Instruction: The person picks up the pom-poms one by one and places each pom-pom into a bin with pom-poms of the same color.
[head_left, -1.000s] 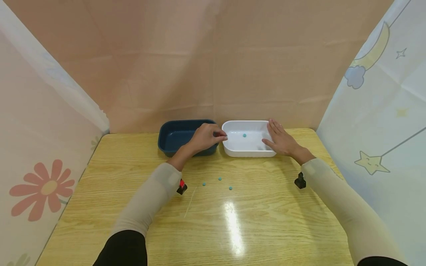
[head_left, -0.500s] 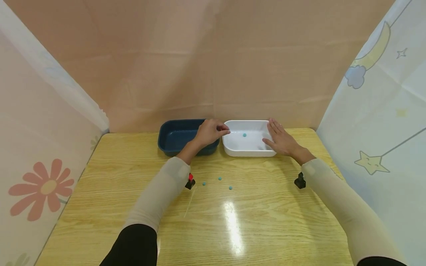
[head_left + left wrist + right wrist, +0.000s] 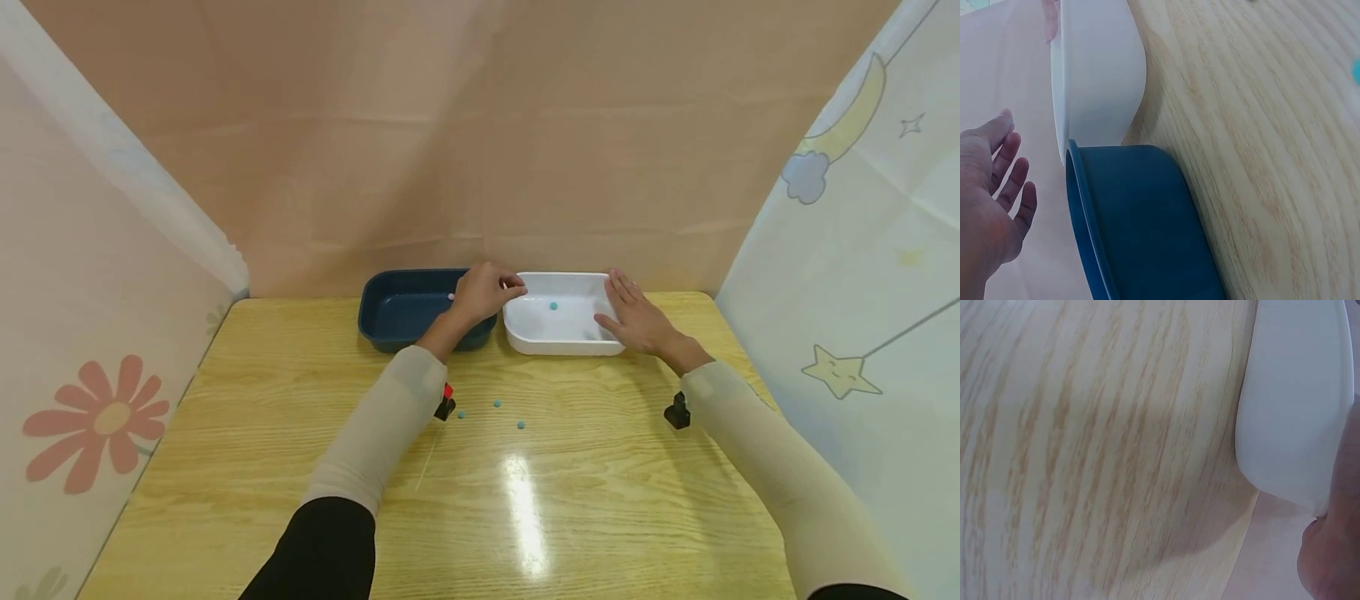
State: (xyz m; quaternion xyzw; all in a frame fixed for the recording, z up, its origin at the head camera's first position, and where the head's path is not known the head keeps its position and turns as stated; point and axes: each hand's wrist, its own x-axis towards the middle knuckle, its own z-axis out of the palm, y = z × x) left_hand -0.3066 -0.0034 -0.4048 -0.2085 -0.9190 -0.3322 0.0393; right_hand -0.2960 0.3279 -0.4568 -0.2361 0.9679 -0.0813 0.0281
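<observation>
Three small round turquoise balls (image 3: 497,403) lie loosely grouped on the pale yellow wood-grained table (image 3: 600,483), on the person's side of both containers. The left hand (image 3: 480,293) is over the right end of a dark blue rectangular tray (image 3: 401,312) with rounded corners, its thumb and fingertips pointing right, toward the near end of a glossy white rectangular tray (image 3: 573,323). From that grip the loose balls lie back toward the person, and the left hand looks nearer to them than the right. Being round, they show no long axis, while both trays run lengthwise from left to right, end beside end. The left grip is narrow, thumb and fingertips drawn close together (whether anything sits between them, I cannot tell from either view). The right hand (image 3: 637,323) rests on the far right end of the white tray, fingers extended along the inside of the wall and thumb spread apart, with no ball visible in its grip. In the white tray a single round turquoise ball (image 3: 553,306) lies left of the right hand. A tiny pale pink ball (image 3: 451,297) shows just left of the left hand, seemingly inside the dark blue tray.
</observation>
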